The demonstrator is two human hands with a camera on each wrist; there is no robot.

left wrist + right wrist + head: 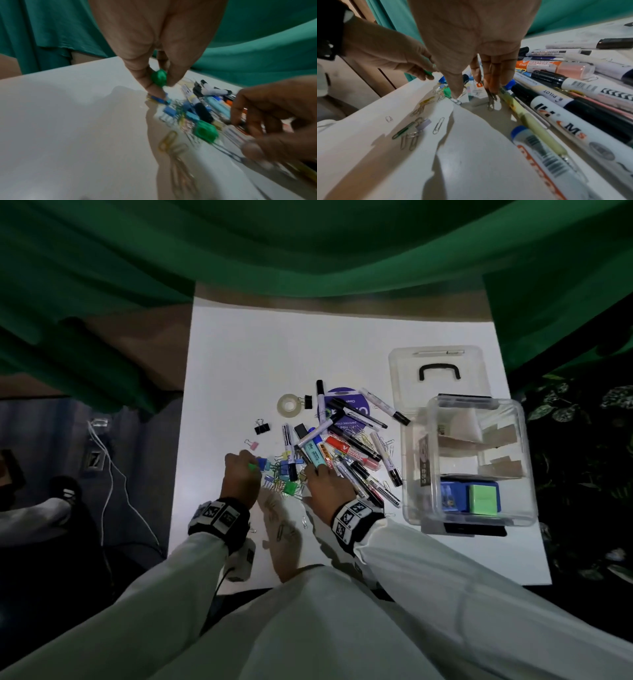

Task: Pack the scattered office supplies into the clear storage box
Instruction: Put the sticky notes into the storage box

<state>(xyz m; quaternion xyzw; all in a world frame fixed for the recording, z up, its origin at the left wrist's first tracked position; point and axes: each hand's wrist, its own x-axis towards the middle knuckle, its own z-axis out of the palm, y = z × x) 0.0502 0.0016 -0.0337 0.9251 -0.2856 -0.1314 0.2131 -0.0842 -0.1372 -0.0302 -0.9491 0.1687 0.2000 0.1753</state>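
On the white table (239,364), left hand (239,479) pinches a green binder clip (159,79).

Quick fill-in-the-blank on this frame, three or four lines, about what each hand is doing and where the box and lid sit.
1. The left hand pinches a small binder clip coloured ____.
2. The right hand reaches its fingers down into the pile of markers and ____ clips.
3. The clear storage box stands on the ____ side of the pile.
4. Its lid, with a black handle, lies ____ the box.

Missing words: green; paper; right; behind
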